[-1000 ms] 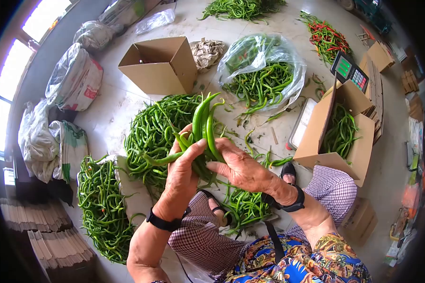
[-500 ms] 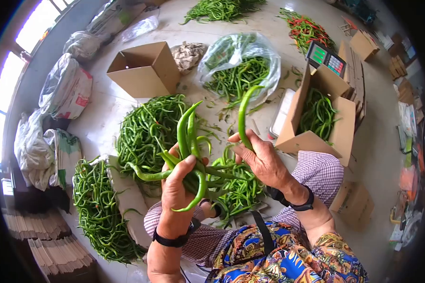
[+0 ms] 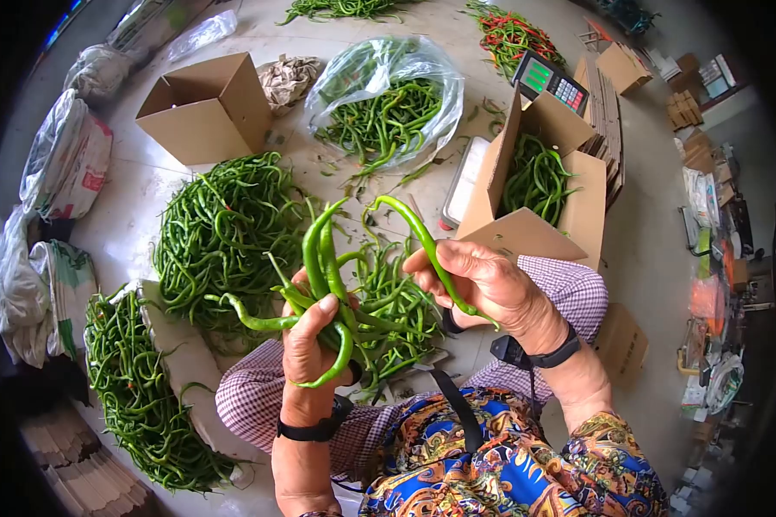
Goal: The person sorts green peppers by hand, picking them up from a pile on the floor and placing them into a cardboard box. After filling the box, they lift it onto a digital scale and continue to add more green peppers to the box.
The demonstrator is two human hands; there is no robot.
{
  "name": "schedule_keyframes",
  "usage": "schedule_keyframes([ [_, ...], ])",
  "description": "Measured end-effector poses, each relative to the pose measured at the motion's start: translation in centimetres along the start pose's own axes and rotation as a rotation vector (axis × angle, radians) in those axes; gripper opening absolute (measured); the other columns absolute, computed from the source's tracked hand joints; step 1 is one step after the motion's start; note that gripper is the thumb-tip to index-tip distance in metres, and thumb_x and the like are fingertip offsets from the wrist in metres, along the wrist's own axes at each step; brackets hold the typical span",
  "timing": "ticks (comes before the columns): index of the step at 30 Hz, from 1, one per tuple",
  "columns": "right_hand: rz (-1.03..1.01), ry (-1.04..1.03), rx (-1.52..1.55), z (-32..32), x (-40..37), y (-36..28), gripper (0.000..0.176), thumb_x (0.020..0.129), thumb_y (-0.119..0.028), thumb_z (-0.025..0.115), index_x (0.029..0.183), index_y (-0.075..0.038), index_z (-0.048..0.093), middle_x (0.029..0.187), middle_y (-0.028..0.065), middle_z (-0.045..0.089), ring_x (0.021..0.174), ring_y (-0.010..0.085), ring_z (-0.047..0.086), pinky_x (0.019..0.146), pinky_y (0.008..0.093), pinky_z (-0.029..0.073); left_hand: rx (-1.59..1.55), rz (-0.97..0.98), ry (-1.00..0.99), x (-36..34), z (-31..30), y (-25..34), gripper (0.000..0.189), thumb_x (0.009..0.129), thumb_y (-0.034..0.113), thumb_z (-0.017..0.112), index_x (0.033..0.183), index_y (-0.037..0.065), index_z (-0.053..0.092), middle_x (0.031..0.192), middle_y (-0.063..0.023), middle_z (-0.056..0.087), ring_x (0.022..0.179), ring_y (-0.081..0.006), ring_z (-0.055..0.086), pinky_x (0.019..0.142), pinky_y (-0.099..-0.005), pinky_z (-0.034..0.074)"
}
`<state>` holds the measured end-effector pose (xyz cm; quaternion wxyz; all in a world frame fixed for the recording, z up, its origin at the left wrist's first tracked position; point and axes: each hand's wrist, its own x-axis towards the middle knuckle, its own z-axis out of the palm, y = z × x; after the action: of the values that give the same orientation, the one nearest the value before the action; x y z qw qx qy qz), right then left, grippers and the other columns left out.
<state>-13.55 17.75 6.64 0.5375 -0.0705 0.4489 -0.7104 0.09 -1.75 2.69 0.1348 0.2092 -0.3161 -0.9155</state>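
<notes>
My left hand (image 3: 312,332) is closed round a bunch of long green chili peppers (image 3: 319,258), which stick out upward and to the sides. Between the thumb and fingers of my right hand (image 3: 483,280) is a single curved green chili pepper (image 3: 420,237), its narrow stem pointing up and left. Beneath both hands lies a loose pile of green chili peppers (image 3: 396,302) on the floor, partly hidden by my hands. A larger heap (image 3: 220,233) of them lies to the left of my left hand.
An open carton (image 3: 513,233) with green peppers stands at right, near a scale display (image 3: 550,82). A clear plastic bag (image 3: 444,90) of peppers lies ahead. Another open carton (image 3: 202,129) is at left, above a long white box (image 3: 185,370) full of peppers. Red and green peppers (image 3: 517,39) lie farther back.
The pepper in my right hand has turned from upright to slanting, and its lower end now shows below the fingers. The camera view has shifted, moving the surroundings leftward.
</notes>
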Motion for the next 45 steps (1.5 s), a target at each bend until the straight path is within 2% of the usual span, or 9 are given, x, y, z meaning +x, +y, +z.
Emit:
schedule_keyframes([
  [12, -0.250, 0.225, 0.017, -3.4, -5.8, -2.3, 0.037, 0.098, -0.024, 0.050, 0.122, 0.003, 0.052, 0.095, 0.0071, 0.063, 0.081, 0.0134, 0.059, 0.078, 0.0250, 0.049, -0.009, -0.011, 0.044, 0.4, -0.4, -1.4, 0.046, 0.078, 0.010, 0.066, 0.120, 0.003, 0.047, 0.092, -0.0067, 0.058, 0.081, -0.0187, 0.060, 0.073, -0.0313, 0.053],
  [16, -0.476, 0.574, -0.641, -8.0, -7.0, -7.4, 0.036, 0.100, -0.024, 0.047, 0.123, 0.003, 0.053, 0.096, 0.0086, 0.064, 0.085, 0.0120, 0.058, 0.081, 0.0253, 0.047, -0.031, -0.058, 0.091, 0.4, -0.4, -2.0, 0.043, 0.080, 0.010, 0.064, 0.119, 0.003, 0.048, 0.091, -0.0069, 0.060, 0.081, -0.0185, 0.060, 0.073, -0.0296, 0.051],
  [19, -0.536, 1.090, -1.304, -13.7, -6.5, -9.9, 0.053, 0.097, -0.025, 0.052, 0.139, 0.003, 0.038, 0.125, 0.0160, 0.057, 0.117, 0.0209, 0.053, 0.100, 0.0315, 0.041, -0.083, -0.087, 0.066, 0.6, -0.8, -2.4, 0.040, 0.081, 0.009, 0.063, 0.118, 0.002, 0.048, 0.091, -0.0078, 0.060, 0.082, -0.0185, 0.060, 0.072, -0.0296, 0.051],
  [21, -0.609, 1.052, -1.318, -12.9, -6.7, -9.3, 0.049, 0.096, -0.024, 0.054, 0.137, 0.000, 0.043, 0.129, 0.0166, 0.054, 0.123, 0.0202, 0.049, 0.102, 0.0308, 0.040, -0.145, -0.084, 0.053, 0.7, -0.7, -2.6, 0.040, 0.081, 0.011, 0.064, 0.117, 0.004, 0.048, 0.092, -0.0085, 0.060, 0.082, -0.0181, 0.059, 0.070, -0.0286, 0.050],
  [23, -0.500, 0.760, -1.187, -10.6, -5.6, -6.6, 0.044, 0.094, -0.022, 0.057, 0.133, -0.002, 0.049, 0.126, 0.0144, 0.057, 0.117, 0.0194, 0.053, 0.099, 0.0309, 0.043, -0.266, -0.125, 0.004, 0.5, -0.6, -2.4, 0.047, 0.081, 0.013, 0.065, 0.124, 0.005, 0.046, 0.096, -0.0085, 0.058, 0.084, -0.0170, 0.057, 0.068, -0.0263, 0.048],
  [29, 0.041, 0.191, -0.430, -7.8, -1.2, 5.7, 0.052, 0.091, -0.025, 0.061, 0.134, -0.001, 0.047, 0.123, 0.0110, 0.056, 0.105, 0.0172, 0.056, 0.088, 0.0283, 0.045, -0.502, -0.087, -0.145, 0.4, -0.3, -2.3, 0.060, 0.084, 0.013, 0.063, 0.139, 0.010, 0.038, 0.097, -0.0036, 0.049, 0.089, -0.0149, 0.049, 0.079, -0.0308, 0.048],
  [36, -0.036, -0.038, 0.059, -5.8, 2.8, 13.3, 0.078, 0.085, -0.013, 0.064, 0.149, -0.006, 0.021, 0.140, 0.0142, 0.044, 0.121, 0.0207, 0.050, 0.101, 0.0341, 0.042, -0.636, -0.030, -0.192, 0.9, -0.2, -1.6, 0.066, 0.083, 0.010, 0.062, 0.142, 0.011, 0.033, 0.097, -0.0029, 0.046, 0.090, -0.0168, 0.049, 0.085, -0.0430, 0.050],
  [43, -0.067, -0.249, 0.233, -2.7, 4.3, 12.0, 0.060, 0.085, -0.026, 0.072, 0.133, -0.002, 0.046, 0.121, 0.0082, 0.061, 0.109, 0.0158, 0.060, 0.096, 0.0306, 0.048, -0.677, -0.051, -0.227, 0.7, -0.5, -1.6, 0.068, 0.082, 0.008, 0.063, 0.143, 0.010, 0.032, 0.097, -0.0032, 0.046, 0.091, -0.0177, 0.049, 0.086, -0.0458, 0.048],
  [45, -0.174, -0.313, 0.207, -2.9, 4.1, 11.6, 0.053, 0.087, -0.025, 0.069, 0.130, -0.001, 0.049, 0.118, 0.0072, 0.063, 0.107, 0.0148, 0.062, 0.094, 0.0288, 0.048, -0.643, -0.034, -0.304, 0.9, -1.1, -1.5, 0.056, 0.087, 0.009, 0.061, 0.139, 0.008, 0.041, 0.101, -0.0010, 0.050, 0.094, -0.0137, 0.051, 0.083, -0.0366, 0.042],
])
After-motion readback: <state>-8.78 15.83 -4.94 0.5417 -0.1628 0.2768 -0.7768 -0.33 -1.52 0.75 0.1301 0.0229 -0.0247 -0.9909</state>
